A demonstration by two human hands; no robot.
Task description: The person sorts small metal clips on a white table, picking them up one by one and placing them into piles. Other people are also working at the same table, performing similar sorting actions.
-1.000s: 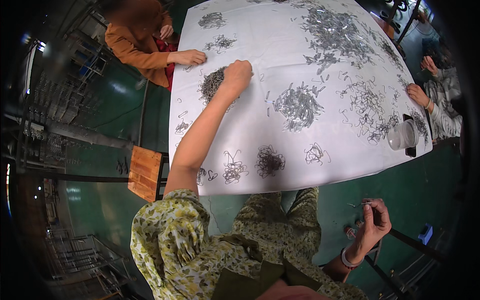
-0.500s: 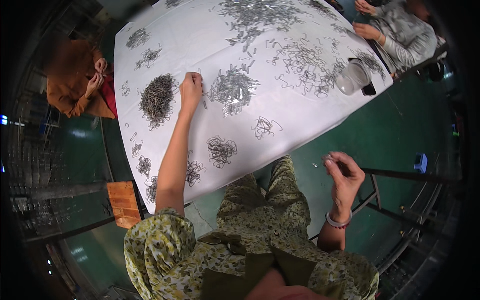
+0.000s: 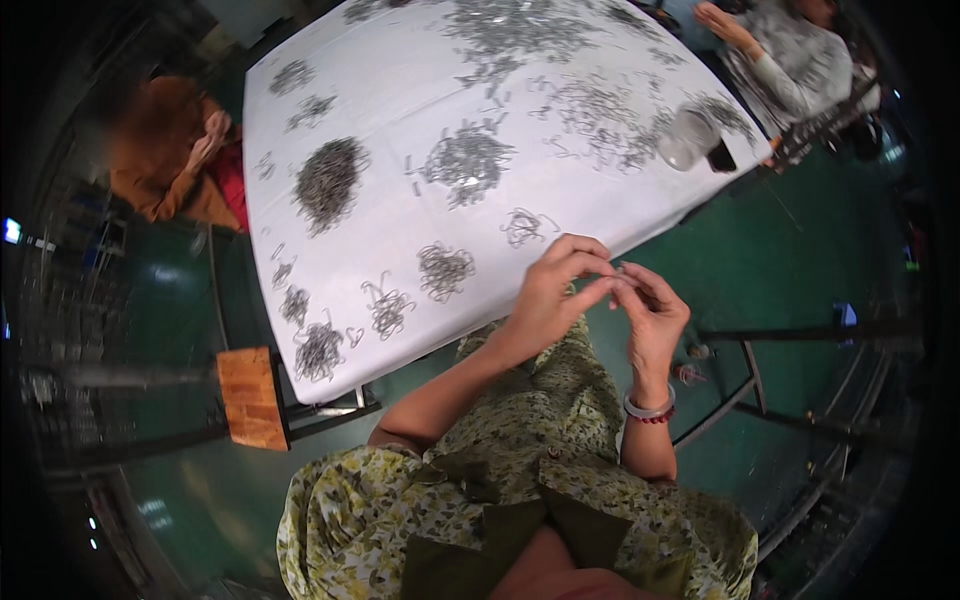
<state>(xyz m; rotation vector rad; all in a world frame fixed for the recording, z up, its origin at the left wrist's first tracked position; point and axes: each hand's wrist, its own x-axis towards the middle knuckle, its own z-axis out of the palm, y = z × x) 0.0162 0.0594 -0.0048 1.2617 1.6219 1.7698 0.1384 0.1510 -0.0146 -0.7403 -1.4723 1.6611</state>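
Note:
My left hand [image 3: 562, 285] and my right hand [image 3: 652, 318] meet fingertip to fingertip just off the front edge of the white-covered table [image 3: 400, 365]. Both are closed in a pinch, and what lies between the fingers is too small and blurred to name. Nearest to them on the table is a small loose cluster of bent wire hooks [image 3: 523, 227]. Farther left sits another clump of hooks [image 3: 445, 271]. Beyond these lie a pile of small grey, shiny strips [image 3: 468, 160] and a dense dark heap of hooks [image 3: 328, 185].
A clear plastic cup [image 3: 688, 138] stands near the right corner beside a flat black object [image 3: 721, 155]. Scattered hooks [image 3: 605, 120] spread across the right. Co-workers sit at the left [image 3: 170, 150] and far right [image 3: 795, 70]. A wooden stool [image 3: 255, 398] stands front left.
My left hand has come back from beside the strip pile to meet my right hand. The right hand has moved slightly up and left. The whole view has shifted a little.

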